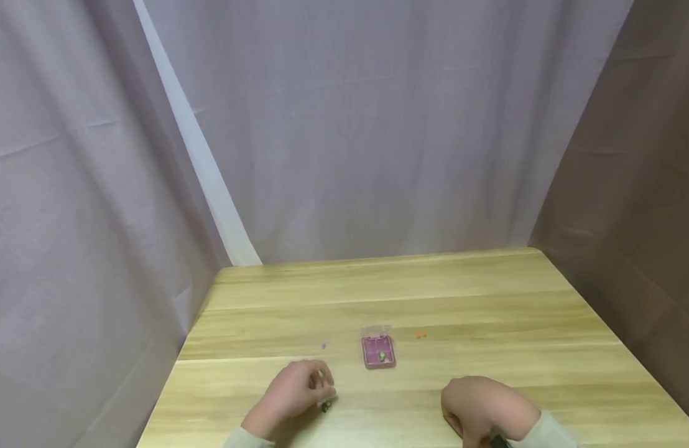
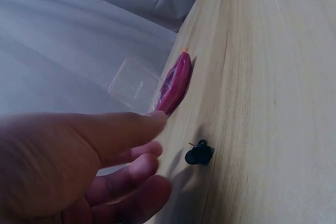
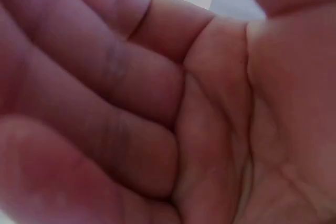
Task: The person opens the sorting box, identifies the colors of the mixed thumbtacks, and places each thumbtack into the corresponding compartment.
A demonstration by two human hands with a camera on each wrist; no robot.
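My left hand (image 1: 296, 392) hovers low over the left front of the table, fingers loosely bent and holding nothing. Just off its fingertips lies a small dark lobed piece (image 2: 199, 153); its exact kind cannot be told. Beyond the hand sits a pink compartment box (image 1: 372, 356), its clear lid (image 1: 376, 330) swung back. A little green item (image 1: 382, 356) lies in its front right compartment. My right hand (image 1: 487, 407) rests near the table's front edge on the right. Its fingers hang loosely curled, and the right wrist view shows a bare palm (image 3: 210, 119).
Small orange pieces (image 1: 420, 334) lie right of the box, and tiny purple bits (image 1: 324, 345) lie to its left. Grey curtains (image 1: 378, 137) stand behind and beside the wooden table (image 1: 490, 298).
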